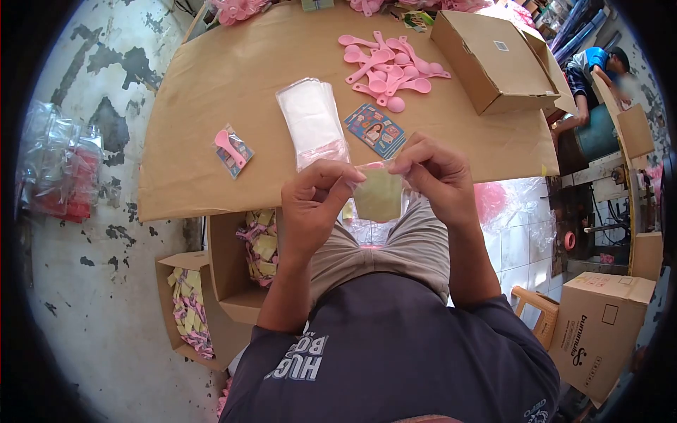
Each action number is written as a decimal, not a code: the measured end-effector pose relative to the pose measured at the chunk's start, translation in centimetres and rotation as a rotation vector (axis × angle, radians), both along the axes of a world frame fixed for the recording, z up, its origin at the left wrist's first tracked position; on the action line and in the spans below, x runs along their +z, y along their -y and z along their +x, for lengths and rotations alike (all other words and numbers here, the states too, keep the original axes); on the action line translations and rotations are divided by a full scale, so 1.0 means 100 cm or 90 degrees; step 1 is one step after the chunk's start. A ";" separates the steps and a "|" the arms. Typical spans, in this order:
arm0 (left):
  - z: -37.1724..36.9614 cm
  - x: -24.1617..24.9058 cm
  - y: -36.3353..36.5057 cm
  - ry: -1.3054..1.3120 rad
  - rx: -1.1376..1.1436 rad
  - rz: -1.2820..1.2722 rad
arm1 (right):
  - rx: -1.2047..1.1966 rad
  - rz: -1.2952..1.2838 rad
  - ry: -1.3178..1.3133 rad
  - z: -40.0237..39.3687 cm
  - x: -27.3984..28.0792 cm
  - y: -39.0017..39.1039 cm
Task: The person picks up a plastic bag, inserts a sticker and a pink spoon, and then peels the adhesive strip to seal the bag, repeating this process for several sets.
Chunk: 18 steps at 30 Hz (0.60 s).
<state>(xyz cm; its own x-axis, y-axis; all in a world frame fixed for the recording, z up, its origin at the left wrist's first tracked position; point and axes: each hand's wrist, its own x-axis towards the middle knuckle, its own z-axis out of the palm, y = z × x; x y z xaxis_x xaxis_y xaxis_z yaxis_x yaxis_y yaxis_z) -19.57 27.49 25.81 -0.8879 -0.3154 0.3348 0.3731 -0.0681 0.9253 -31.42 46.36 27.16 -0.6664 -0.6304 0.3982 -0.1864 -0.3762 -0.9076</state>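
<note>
My left hand [314, 201] and my right hand [438, 176] pinch the two upper corners of a small clear plastic bag [379, 196]. A yellowish-green card-like piece shows in it, in front of my lap. Just beyond my hands lies a stack of clear plastic bags [308, 116] on the table. Right of that stack are blue printed cards [375, 131]. A bagged pink measuring spoon [227, 146] with a blue card lies to the left. Farther back is a pile of loose pink measuring spoons [391, 67].
A cardboard box [493, 60] stands at the table's [190, 92] back right. Below left, open boxes hold yellow-and-pink packets [189, 310]. A large carton [599, 331] and wooden stool [537, 314] are at right. Another person [592, 77] works at far right.
</note>
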 end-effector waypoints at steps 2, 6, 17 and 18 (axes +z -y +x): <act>-0.001 -0.001 0.001 0.009 -0.016 -0.018 | -0.003 0.002 -0.020 0.000 0.006 -0.004; -0.006 0.001 -0.003 -0.001 -0.036 0.090 | -0.025 0.061 -0.117 0.000 0.015 -0.009; -0.002 0.015 -0.006 0.060 -0.070 0.167 | -0.101 0.043 0.037 0.020 0.004 0.011; -0.002 0.007 -0.003 0.056 -0.085 0.094 | -0.111 -0.001 0.042 0.021 0.003 0.014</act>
